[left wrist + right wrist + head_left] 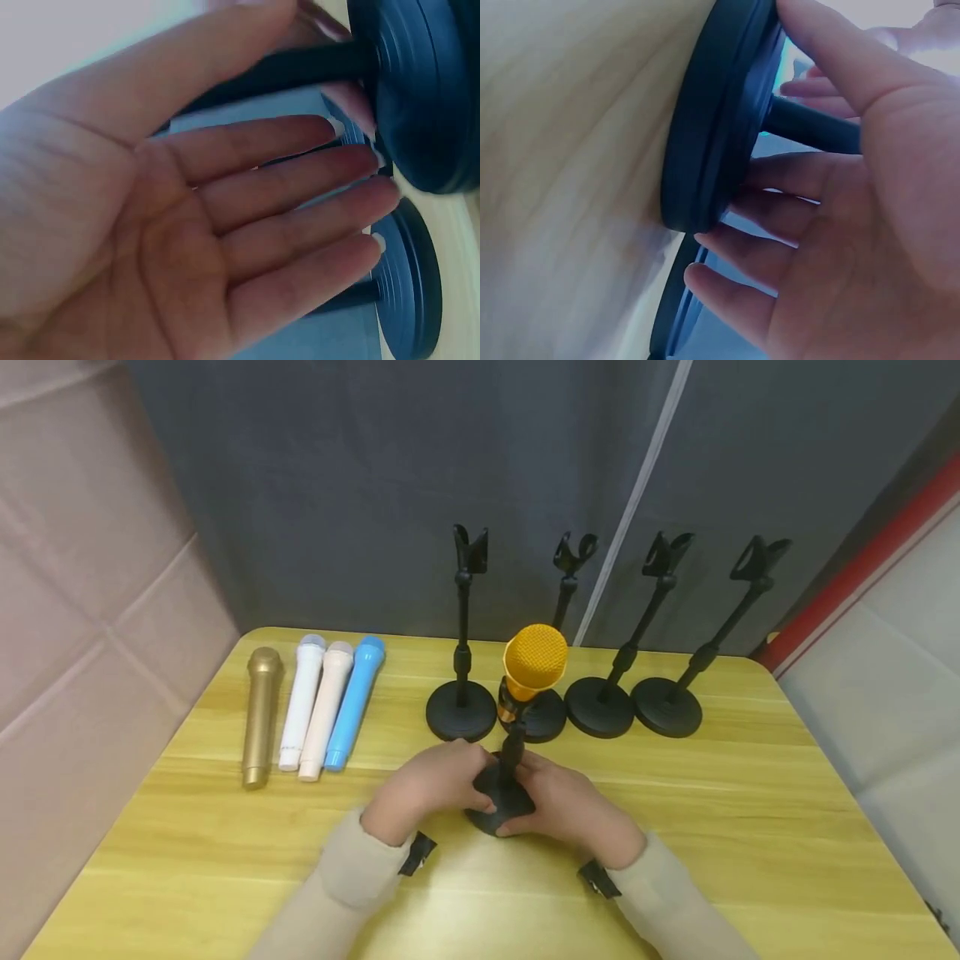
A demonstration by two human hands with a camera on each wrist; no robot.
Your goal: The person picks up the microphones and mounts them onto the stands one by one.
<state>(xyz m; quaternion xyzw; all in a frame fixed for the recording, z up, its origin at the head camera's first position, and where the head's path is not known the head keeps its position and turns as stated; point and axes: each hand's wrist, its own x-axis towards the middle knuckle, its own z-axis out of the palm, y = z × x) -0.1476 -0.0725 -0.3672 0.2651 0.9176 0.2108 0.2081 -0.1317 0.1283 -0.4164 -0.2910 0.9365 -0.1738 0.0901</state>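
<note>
The near stand (502,797) sits on the worktop (750,843) between the left hand (442,777) and right hand (566,802), a microphone (536,660) at its top. Behind it stand four other stands (457,714): one to its left, one almost directly behind, two to its right. Left of it and farther back, four loose microphones (262,718) lie side by side.

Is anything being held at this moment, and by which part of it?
The front black stand, by the rim of its round base, with the right grip. Whether the left grip also holds it cannot be told.
</note>
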